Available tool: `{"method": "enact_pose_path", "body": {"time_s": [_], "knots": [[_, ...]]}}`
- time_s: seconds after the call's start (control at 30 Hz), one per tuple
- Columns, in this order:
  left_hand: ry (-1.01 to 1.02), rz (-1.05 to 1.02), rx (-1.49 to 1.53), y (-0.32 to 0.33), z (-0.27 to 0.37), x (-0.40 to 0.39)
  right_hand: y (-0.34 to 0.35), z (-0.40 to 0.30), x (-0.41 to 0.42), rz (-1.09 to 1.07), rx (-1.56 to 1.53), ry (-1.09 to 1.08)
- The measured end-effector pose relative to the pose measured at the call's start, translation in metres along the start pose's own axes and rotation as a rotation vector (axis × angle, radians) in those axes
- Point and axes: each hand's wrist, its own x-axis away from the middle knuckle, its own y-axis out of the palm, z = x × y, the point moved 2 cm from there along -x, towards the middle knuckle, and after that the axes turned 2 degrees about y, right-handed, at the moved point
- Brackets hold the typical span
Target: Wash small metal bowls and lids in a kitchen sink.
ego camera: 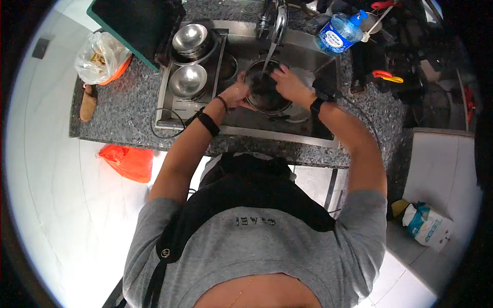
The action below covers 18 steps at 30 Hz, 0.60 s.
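Observation:
A round metal pot (268,103) with a dark inside is tilted in the stainless steel sink (246,129). My left hand (237,93) grips its left side, thumb near the rim. My right hand (288,82) reaches over the right side, its fingers at the inside of the pot; whether they hold anything cannot be made out. A stream of water (268,57) falls into the pot from the chrome faucet (281,25). Partly hidden under my right forearm, a pale round vessel or lid (302,111) lies in the basin.
Stacked steel bowls (188,82) stand on the sink's left side. A green-edged board (123,38) leans behind them. A blue soap pump bottle (339,34) is at back right. A bagged orange container (104,57) and a brown brush-like object (88,103) occupy the left counter.

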Motion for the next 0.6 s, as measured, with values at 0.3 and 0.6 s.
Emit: {"method": "enact_pose_path", "body": {"time_s": [0.3, 0.6], "knots": [[-0.354, 0.258, 0.078, -0.030, -0.032, -0.015, -0.023, -0.019, 0.017, 0.143, -0.174, 0.171], [-0.413, 0.392, 0.003, -0.032, -0.014, -0.028, -0.037, -0.044, -0.012, 0.145, -1.523, 0.292]]}}
